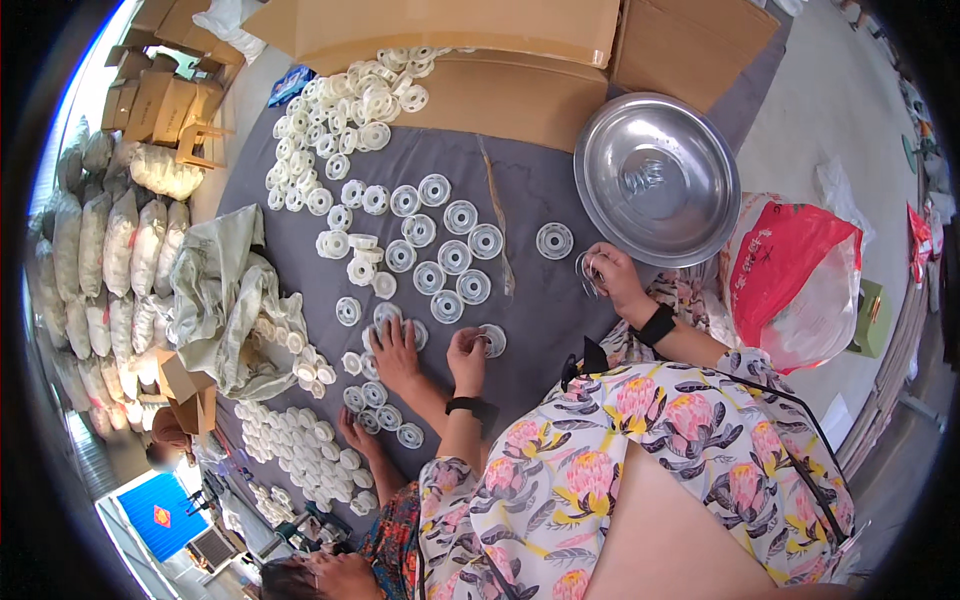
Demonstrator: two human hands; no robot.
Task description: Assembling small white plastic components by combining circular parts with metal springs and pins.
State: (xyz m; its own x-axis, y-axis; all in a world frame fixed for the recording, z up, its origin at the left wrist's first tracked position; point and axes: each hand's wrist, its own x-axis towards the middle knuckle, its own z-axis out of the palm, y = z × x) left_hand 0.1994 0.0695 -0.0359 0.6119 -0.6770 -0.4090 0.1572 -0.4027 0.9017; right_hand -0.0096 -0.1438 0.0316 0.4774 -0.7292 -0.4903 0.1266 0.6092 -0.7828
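My right hand point(618, 280), with a black band at its wrist, is closed on several thin metal rings point(587, 274) near the steel basin. My left hand point(466, 362), also banded, has its fingers closed at the edge of a round white plastic part point(494, 341) on the grey table cover. Whether it pinches a ring too is hidden. One single round part point(554, 240) lies left of the basin. A group of round parts with shiny rings point(454, 257) lies flat beyond my left hand.
The wide steel basin point(610, 180) holds a few rings. A co-worker's hands point(397, 352) are over parts just left of mine. White parts are heaped point(340, 110) by the cardboard box point(500, 100). A red-and-white bag point(790, 280) stands right; filled sacks point(120, 240) are stacked far left.
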